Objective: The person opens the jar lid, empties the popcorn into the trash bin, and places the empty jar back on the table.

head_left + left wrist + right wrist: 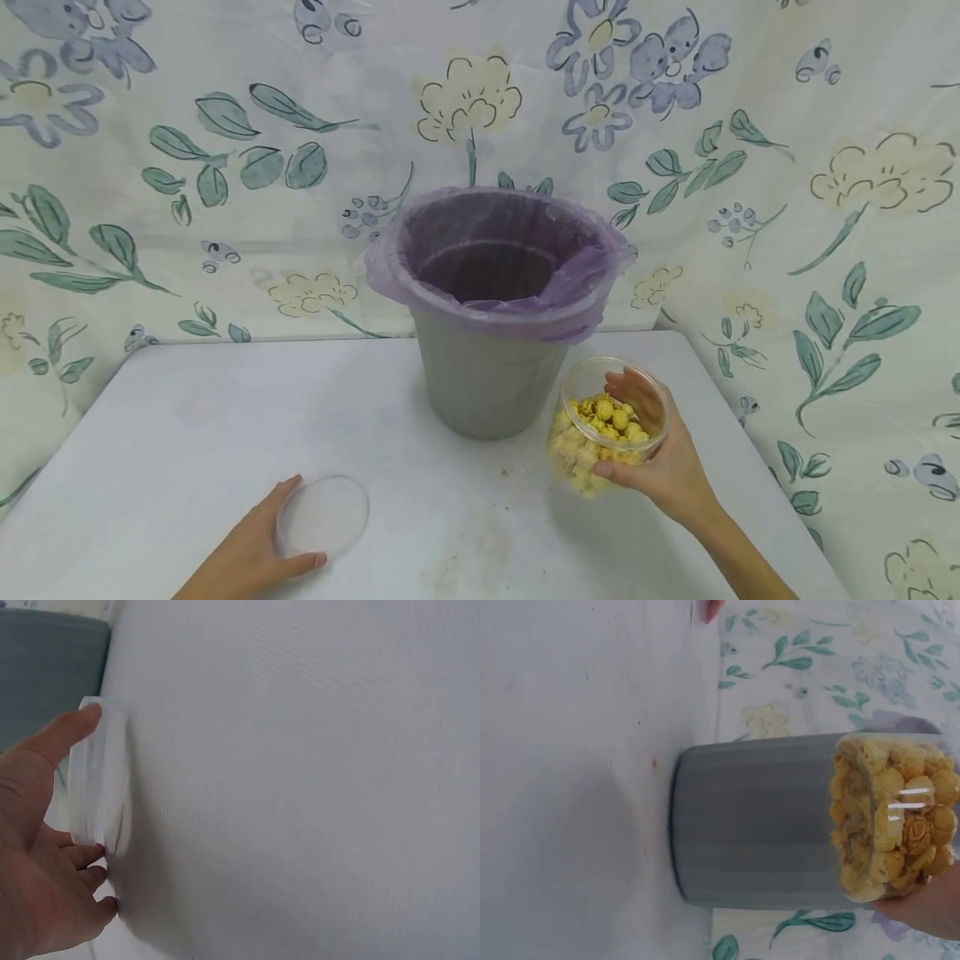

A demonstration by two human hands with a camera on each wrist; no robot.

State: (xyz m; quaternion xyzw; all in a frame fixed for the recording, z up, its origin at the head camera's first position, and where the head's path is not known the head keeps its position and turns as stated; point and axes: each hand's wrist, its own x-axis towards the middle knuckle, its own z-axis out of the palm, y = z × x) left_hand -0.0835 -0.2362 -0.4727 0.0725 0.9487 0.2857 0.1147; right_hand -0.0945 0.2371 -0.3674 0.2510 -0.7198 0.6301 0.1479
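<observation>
Left hand [258, 546]: nearest the camera, low at left; thumb and fingers curved round opposite edges of the lid, gripping it.
Clear round lid [324, 515]: flat side roughly level with the white surface [202, 408]; left wrist view shows it close to the surface, contact cannot be told.
Brownish marks [465, 550]: on the surface between the two hands, with small specks nearer the bin.
Grey bin [487, 383]: upright on the surface, toward the back.
Purple liner [495, 323]: inside the bin, folded outward over its rim.
Clear jar [622, 447]: open-topped, held up off the surface, near the bin's front right side; right wrist view shows its base well apart from the surface.
Yellow popcorn [603, 410]: rounded pieces, filling much of the jar.
Right hand [671, 475]: clasped round the jar's right side, thumb in front; well apart from the left.
Floral cloth [885, 350]: behind and at right.
</observation>
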